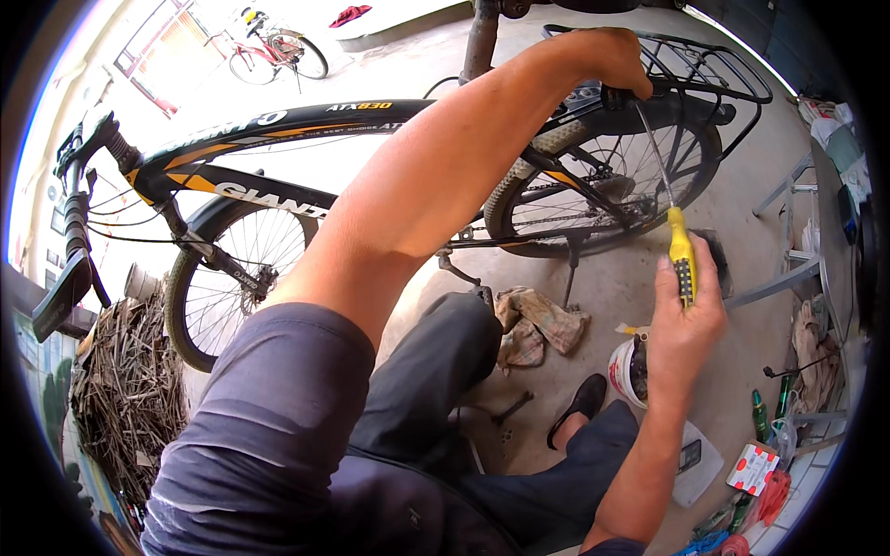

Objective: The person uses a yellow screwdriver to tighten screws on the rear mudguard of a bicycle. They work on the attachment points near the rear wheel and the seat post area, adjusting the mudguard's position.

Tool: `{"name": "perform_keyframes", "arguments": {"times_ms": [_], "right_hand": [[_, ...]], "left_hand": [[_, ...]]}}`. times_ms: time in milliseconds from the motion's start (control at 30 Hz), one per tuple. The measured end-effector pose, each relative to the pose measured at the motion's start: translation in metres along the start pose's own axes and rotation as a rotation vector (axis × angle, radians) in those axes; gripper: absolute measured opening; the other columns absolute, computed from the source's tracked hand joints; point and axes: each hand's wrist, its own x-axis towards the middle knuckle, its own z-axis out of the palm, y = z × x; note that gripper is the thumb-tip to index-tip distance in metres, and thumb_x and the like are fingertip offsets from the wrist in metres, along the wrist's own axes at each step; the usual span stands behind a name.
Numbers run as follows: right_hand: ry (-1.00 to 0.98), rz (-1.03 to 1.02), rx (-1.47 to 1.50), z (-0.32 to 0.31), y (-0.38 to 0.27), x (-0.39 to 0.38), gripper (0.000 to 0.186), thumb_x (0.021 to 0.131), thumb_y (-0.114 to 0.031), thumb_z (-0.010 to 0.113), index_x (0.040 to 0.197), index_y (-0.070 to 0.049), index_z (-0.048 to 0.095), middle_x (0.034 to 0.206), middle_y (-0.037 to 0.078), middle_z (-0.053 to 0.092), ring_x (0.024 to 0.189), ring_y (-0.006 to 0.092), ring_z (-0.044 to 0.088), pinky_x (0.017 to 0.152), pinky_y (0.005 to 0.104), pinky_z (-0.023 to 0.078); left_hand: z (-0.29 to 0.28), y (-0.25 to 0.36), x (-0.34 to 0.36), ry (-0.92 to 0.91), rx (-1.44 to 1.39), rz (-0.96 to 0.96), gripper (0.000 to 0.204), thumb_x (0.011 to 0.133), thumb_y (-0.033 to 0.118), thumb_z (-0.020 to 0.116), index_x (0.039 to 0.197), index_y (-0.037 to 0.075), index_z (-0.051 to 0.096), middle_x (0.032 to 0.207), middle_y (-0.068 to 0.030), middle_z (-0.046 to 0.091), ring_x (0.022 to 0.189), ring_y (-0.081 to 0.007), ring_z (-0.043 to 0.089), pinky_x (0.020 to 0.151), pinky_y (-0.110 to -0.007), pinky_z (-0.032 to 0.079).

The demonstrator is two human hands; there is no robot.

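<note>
A black bicycle [269, 130] with orange and white markings stands across the view, its handlebar at the left. In my right hand [686, 324] is a yellow-handled screwdriver [681, 250]. Its long shaft points up and away, its tip close to a dark part [614, 97] above the rear wheel [640, 167]. My left arm stretches across the frame, and my left hand [614, 57] curls down over that spot beside the rear rack [709, 60]. Most of its fingers are hidden, and what they grip does not show.
A crumpled cloth [538, 324] lies on the floor by a white bucket [629, 371]. At the left is a heap of dry sticks [125, 398]. A metal-framed table [834, 232], green bottles [760, 417] and a red-and-white box [753, 467] line the right. A red bicycle [278, 54] stands far back.
</note>
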Motion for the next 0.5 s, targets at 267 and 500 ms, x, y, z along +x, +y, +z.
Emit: {"name": "perform_keyframes", "arguments": {"times_ms": [267, 500], "right_hand": [[-0.044, 0.183, 0.094, 0.0, -0.012, 0.003, 0.037, 0.084, -0.01, 0.069, 0.117, 0.005, 0.059, 0.095, 0.019, 0.067, 0.082, 0.0222, 0.065, 0.075, 0.0335, 0.05], [0.015, 0.013, -0.027, -0.005, 0.0, 0.002, 0.037, 0.084, -0.011, 0.067, 0.117, 0.004, 0.059, 0.097, 0.021, 0.065, 0.086, 0.0337, 0.065, 0.075, 0.0393, 0.05]], "left_hand": [[0.016, -0.041, 0.016, -0.042, 0.195, 0.213, 0.042, 0.068, 0.038, 0.07, 0.086, -0.001, 0.071, 0.079, -0.0158, 0.068, 0.071, -0.0266, 0.062, 0.069, -0.037, 0.049], [-0.007, 0.008, -0.009, -0.071, 0.01, -0.015, 0.04, 0.07, 0.036, 0.069, 0.085, -0.002, 0.07, 0.075, -0.0143, 0.067, 0.07, -0.0238, 0.063, 0.066, -0.035, 0.049]]}}
